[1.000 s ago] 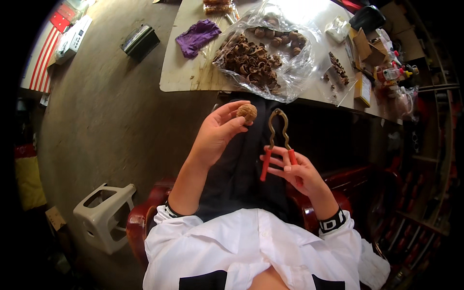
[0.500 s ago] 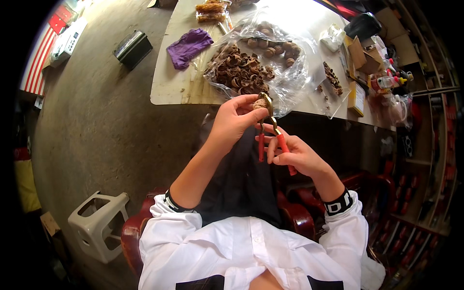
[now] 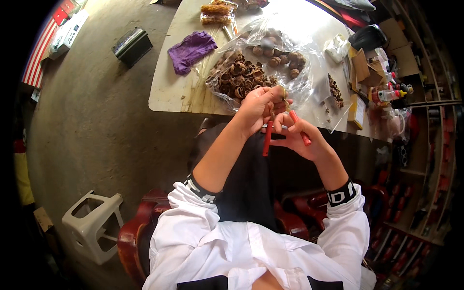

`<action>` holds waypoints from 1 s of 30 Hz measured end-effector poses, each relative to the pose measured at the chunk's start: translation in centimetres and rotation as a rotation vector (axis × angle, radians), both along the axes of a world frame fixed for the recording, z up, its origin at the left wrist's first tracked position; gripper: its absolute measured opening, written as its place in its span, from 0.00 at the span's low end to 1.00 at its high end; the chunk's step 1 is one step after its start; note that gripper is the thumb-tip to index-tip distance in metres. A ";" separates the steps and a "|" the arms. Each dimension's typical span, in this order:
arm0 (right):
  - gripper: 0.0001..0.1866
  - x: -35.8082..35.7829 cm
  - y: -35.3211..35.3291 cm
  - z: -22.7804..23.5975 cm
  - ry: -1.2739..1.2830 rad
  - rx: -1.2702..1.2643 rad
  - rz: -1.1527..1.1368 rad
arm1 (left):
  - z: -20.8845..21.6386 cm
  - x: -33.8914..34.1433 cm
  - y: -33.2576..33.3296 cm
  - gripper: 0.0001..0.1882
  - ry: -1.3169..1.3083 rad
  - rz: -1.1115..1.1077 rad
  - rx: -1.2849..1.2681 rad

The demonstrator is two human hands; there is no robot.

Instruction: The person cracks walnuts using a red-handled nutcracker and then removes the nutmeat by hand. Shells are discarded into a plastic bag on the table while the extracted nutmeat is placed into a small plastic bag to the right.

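My left hand (image 3: 256,110) is closed around the jaw end of a nutcracker (image 3: 268,138) with brass-coloured jaws and red handles. Its fingers cover most of the jaws and hide the walnut held there. On the other side, my right hand (image 3: 305,137) grips the right red handle between thumb and fingers, while the left handle hangs down apart from it. Just beyond my left hand lies a heap of cracked walnut shells (image 3: 241,77) on a clear plastic bag (image 3: 314,72). Several whole walnuts (image 3: 276,61) are further back on the same bag.
The pale table (image 3: 162,94) also bears a purple cloth (image 3: 191,50), packaged amber-coloured food (image 3: 216,14), a strip of walnut bits (image 3: 335,91) and a yellow box (image 3: 357,112). A black battery-like box (image 3: 132,47) and a beige plastic stool (image 3: 92,224) stand on the floor at left.
Both hands and the nutcracker have moved slightly right and farther away. My left fingers have wrapped over the jaws, hiding the walnut that showed before. The handles are spread wider.
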State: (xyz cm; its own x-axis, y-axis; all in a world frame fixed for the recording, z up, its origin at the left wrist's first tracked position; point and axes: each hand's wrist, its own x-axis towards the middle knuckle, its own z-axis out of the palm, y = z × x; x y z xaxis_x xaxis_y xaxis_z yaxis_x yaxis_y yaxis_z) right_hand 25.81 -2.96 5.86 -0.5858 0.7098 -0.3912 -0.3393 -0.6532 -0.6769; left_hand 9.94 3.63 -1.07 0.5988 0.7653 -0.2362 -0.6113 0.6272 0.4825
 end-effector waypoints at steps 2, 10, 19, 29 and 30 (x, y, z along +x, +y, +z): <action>0.20 -0.6 -0.2 0.1 -0.032 -0.047 -0.146 | -0.6 0.0 0.6 0.19 -0.134 -0.050 -0.019; 0.28 -0.3 1.2 -0.6 0.038 -0.143 -0.166 | -2.0 1.1 1.6 0.17 -0.117 0.018 -0.053; 0.34 -0.2 1.9 0.1 0.007 -0.189 -0.043 | -2.7 1.2 1.9 0.13 -0.087 0.068 -0.083; 0.34 -0.3 1.9 -1.7 0.012 -0.247 0.005 | -2.1 0.9 1.9 0.14 -0.137 0.169 -0.130; 0.37 -0.4 1.8 -2.1 -0.004 -0.270 0.050 | -2.4 0.8 2.1 0.14 -0.131 0.190 -0.096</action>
